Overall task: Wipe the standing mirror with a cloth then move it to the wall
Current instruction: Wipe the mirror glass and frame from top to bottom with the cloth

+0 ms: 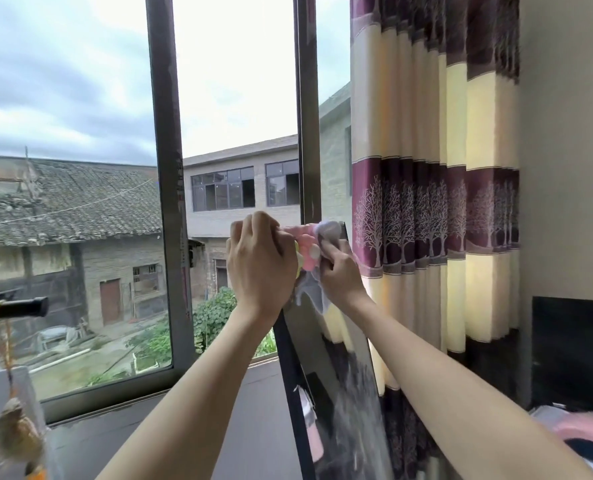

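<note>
The standing mirror has a thin black frame and leans upright in front of the window, its glass reflecting the curtain. Pink and pale decorations cling to its top edge. My left hand grips the mirror's top left corner, fingers curled over the frame. My right hand holds a grey cloth bunched against the upper part of the glass. Part of the cloth hangs below my fingers and part pokes out above them near the top right corner.
A purple and cream striped curtain hangs just right of the mirror. The dark window frame and sill lie behind and left. A wall stands at far right, with pink items below it. A dangling ornament hangs at lower left.
</note>
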